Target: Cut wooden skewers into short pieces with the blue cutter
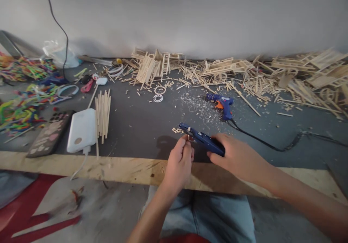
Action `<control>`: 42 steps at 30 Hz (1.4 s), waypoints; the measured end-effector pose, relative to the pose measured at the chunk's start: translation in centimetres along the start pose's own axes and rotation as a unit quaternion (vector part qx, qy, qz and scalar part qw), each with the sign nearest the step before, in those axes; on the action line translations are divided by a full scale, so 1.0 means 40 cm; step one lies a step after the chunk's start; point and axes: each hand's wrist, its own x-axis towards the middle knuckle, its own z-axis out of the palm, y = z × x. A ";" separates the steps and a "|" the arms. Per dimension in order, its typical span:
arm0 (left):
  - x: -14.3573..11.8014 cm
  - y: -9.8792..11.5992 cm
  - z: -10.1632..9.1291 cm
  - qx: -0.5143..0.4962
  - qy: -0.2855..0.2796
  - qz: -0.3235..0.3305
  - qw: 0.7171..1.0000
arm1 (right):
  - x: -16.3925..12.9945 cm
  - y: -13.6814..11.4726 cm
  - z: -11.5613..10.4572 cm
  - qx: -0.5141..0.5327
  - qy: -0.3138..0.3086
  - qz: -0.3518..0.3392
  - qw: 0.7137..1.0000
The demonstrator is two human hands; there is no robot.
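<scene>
I see my right hand (239, 157) clamped on the dark blue cutter (202, 139), left hand (179, 161) pinching a thin wooden stick (188, 138) at its blades — a few cut bits (177, 130) on the grey bench (136, 123), a stick bundle (102, 114) uncut.

cutter (202, 139): glossy blue plastic | sticks (103, 113): pale bare wood | tabletop (141, 119): matt grey

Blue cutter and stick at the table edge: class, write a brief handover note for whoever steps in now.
Right hand grips the blue cutter, blades pointing left.
Left hand pinches a short wooden stick at the blades.
A few cut bits lie beside the blades; uncut sticks sit left by the white power bank. Glue gun rests behind.
Done: some pieces cut. Left: whether this stick is cut through cannot be told.
</scene>
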 end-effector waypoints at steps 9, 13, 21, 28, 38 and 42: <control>-0.047 -0.042 0.008 -0.022 0.052 -0.052 0.997 | -0.007 0.004 0.014 -0.047 -0.053 -0.028 0.997; -0.047 -0.027 0.009 -0.041 0.060 -0.087 0.994 | 0.006 0.016 0.024 -0.058 -0.066 -0.017 0.996; -0.041 -0.012 0.002 -0.077 0.052 -0.101 0.991 | 0.027 0.028 0.010 -0.093 -0.085 0.017 0.992; -0.045 0.002 -0.009 -0.070 0.056 -0.088 0.992 | 0.004 0.015 -0.032 -0.041 -0.092 0.015 0.995; -0.052 0.009 -0.015 -0.029 0.017 -0.043 0.998 | -0.024 0.013 -0.037 -0.005 -0.081 -0.046 0.996; -0.053 -0.007 -0.025 -0.008 0.008 -0.038 0.999 | -0.021 0.009 -0.033 -0.012 -0.082 -0.054 0.995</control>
